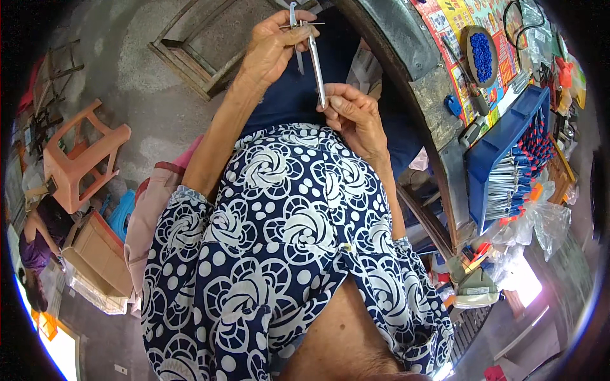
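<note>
Up over my lap, both hands are on a slim silver metal bar [316,66], which slants down to the right. My left hand [270,47] is closed in a pinch round its upper end. A thin rod [321,23] crosses there, and a pale hooked piece [293,13] sticks up past the fingers. Below that grip hangs a narrow metal strip [300,61]. Fingers and thumb of my right hand [356,111] pinch the bar's lower end. What the whole metal piece is, I cannot tell.
At right, a worktable [432,101] holds an oval dish of small blue pieces [481,58] and a blue tray [508,114] of silver rods with blue-and-red ends. On the left are a wooden frame [187,54], an orange plastic stool [86,155], a cardboard box [98,254] and another person [41,232].
</note>
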`<state>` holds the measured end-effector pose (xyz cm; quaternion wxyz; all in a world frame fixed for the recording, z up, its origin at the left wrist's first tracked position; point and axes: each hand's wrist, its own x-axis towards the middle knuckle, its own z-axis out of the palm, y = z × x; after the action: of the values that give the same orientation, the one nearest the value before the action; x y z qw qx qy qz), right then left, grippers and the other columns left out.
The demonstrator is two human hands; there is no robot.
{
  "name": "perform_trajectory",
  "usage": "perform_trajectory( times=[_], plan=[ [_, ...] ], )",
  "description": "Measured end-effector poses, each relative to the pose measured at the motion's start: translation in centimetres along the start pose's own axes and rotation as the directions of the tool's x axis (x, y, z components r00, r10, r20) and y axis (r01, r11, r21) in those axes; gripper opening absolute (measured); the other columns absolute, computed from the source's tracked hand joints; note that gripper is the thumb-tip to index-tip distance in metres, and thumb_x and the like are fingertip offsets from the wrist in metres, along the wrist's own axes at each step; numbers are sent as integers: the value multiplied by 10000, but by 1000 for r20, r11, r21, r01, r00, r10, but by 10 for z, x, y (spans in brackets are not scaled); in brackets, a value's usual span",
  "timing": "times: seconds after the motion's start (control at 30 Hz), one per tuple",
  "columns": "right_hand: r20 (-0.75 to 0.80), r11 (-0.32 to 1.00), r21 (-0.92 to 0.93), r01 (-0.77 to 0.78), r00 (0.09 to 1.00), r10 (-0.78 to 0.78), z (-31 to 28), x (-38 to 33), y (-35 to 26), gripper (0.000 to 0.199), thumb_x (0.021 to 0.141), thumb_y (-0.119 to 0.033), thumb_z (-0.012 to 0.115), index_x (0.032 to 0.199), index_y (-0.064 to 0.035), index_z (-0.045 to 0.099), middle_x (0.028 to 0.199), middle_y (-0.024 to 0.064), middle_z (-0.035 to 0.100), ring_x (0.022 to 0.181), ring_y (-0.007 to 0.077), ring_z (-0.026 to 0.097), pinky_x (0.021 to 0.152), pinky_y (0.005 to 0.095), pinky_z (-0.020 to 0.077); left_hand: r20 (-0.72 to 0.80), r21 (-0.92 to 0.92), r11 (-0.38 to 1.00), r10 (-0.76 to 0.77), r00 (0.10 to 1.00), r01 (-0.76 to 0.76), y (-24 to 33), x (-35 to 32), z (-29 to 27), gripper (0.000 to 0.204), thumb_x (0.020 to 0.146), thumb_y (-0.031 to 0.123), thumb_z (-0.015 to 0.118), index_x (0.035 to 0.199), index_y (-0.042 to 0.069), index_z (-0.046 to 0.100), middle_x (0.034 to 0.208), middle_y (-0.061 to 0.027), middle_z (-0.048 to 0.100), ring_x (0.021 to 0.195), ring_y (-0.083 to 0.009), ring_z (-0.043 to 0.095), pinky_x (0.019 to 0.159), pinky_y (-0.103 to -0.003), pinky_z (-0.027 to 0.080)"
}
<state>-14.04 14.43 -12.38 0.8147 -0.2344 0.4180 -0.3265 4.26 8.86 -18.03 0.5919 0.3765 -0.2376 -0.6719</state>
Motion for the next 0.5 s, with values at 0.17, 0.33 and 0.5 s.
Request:
perform_trajectory(
  times=[0.17,0.33,0.5],
  plan=[
    [19,1000,20,-4,1000,3,0,1,0,206,815,-55,572,978,71,559,778,108,592,579,69,438,484,172,341,131,-102,995,8,991,5,-7,4,-6,288,809,19,564,1090,-31,527,872,-100,598,791,-136,543,664,-225,401],
    [-8,998,-56,14,1000,-14,-1,2,2,232,756,16,615,977,65,560,770,93,599,570,59,470,481,161,340,140,-122,992,7,990,10,-12,6,-10,313,806,22,567,1110,-30,515,887,-94,590,813,-144,545,686,-231,406],
    [-53,992,-123,29,998,-36,2,1,2,236,736,37,627,963,63,569,767,69,601,580,49,489,481,153,338,106,-245,968,-32,994,57,-20,12,-9,299,788,10,588,1079,-11,521,806,-88,579,724,-164,556,688,-231,447]
  ],
)
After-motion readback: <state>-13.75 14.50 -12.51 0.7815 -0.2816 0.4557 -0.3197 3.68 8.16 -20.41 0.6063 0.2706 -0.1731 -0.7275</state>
